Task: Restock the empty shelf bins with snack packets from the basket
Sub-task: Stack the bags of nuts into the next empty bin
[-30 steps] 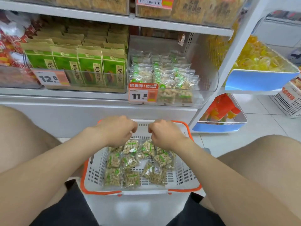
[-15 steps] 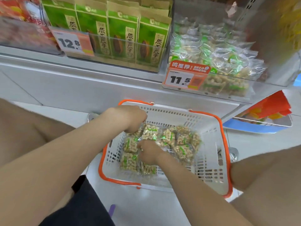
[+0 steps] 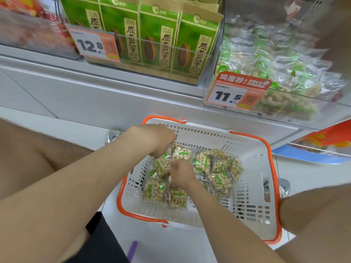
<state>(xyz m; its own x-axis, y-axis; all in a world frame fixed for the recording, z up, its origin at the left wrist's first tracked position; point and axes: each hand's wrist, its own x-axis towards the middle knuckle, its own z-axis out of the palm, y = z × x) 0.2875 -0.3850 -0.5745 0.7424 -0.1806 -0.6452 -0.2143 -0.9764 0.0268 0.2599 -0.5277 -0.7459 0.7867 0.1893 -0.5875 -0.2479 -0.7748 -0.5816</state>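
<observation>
A white basket with an orange rim sits on the floor between my knees. Several clear snack packets with green labels lie in its left half. My left hand reaches down into the far left of the basket, fingers curled on a snack packet. My right hand rests on the pile in the middle, fingers closing on the packets under it. Above right, a clear shelf bin with an 11.5 price tag holds more of the same packets.
Green sunflower-seed bags fill the bin to the left, behind a 12.8 price tag. Red packets are at far left. A blue-rimmed tray sits low at right. The white shelf base runs behind the basket.
The view has dropped and come closer to the basket. Both hands moved from the basket's far rim down onto the packets, the right one to the pile's middle.
</observation>
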